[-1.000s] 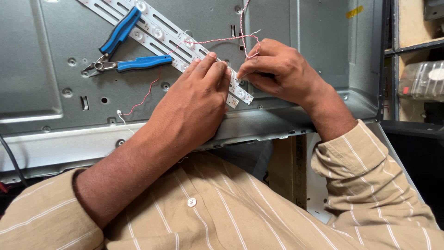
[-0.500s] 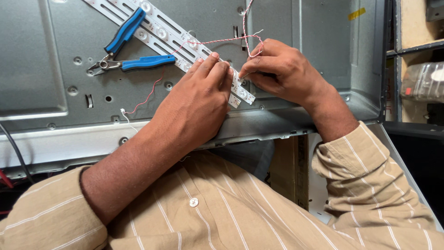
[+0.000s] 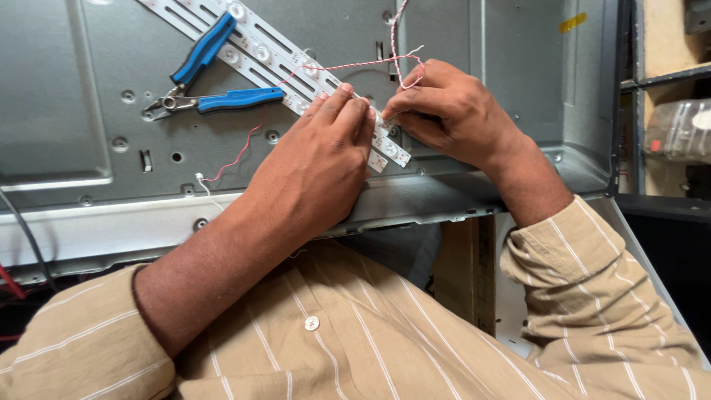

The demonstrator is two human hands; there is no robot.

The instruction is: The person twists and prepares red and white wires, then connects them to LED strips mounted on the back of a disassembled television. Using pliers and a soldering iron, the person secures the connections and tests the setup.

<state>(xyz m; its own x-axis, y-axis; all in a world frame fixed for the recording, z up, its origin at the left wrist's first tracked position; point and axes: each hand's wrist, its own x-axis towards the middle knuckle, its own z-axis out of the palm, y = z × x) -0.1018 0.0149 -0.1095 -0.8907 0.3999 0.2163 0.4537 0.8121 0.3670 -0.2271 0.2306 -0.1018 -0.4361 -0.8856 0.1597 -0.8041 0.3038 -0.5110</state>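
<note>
White light strips (image 3: 261, 46) with round lenses lie diagonally across a grey metal back panel (image 3: 67, 104). My left hand (image 3: 318, 159) presses down on the lower end of the strips, its fingertips gripping them. My right hand (image 3: 452, 111) pinches a twisted red-and-white wire (image 3: 348, 65) right at the same strip end, touching my left fingertips. The wire loops up to the top of the panel. The strip end itself is mostly hidden by my fingers.
Blue-handled cutters (image 3: 211, 70) lie open on the panel, left of my hands. A thin red wire (image 3: 237, 155) with a white plug runs below them. A black cable (image 3: 26, 237) hangs at the left. Shelves with a clear plastic bag (image 3: 681, 130) stand at the right.
Both hands stay at the strip end, with only small finger shifts. The view has drifted slightly.
</note>
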